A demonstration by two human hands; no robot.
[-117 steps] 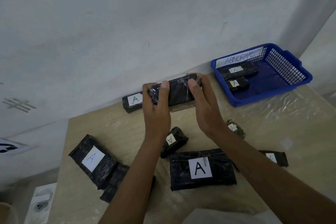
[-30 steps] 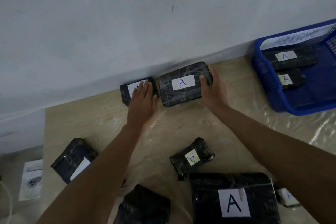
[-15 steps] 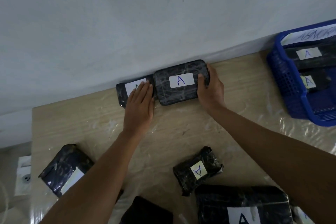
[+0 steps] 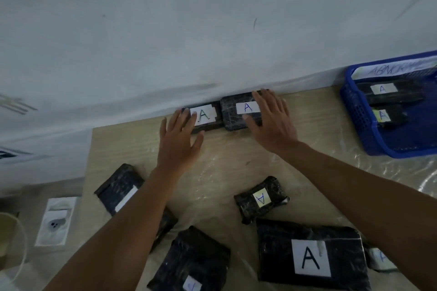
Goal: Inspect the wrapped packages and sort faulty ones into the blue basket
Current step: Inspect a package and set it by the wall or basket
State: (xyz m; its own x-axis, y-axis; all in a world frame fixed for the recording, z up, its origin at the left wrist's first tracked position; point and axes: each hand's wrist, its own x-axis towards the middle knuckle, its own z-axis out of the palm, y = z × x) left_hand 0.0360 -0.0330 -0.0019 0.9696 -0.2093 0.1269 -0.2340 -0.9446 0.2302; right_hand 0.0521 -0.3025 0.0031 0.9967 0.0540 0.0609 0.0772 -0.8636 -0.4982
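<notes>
Passed stock, far edge by the wall: two black wrapped packages set side by side, labels up, my left hand and right hand spread flat over them; blue basket far right holds the rejects.

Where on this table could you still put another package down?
Bare tabletop lies between the right hand and the blue plastic basket, and mid-table between the forearms. The near edge is crowded with black wrapped packages, including the large labelled one.
</notes>
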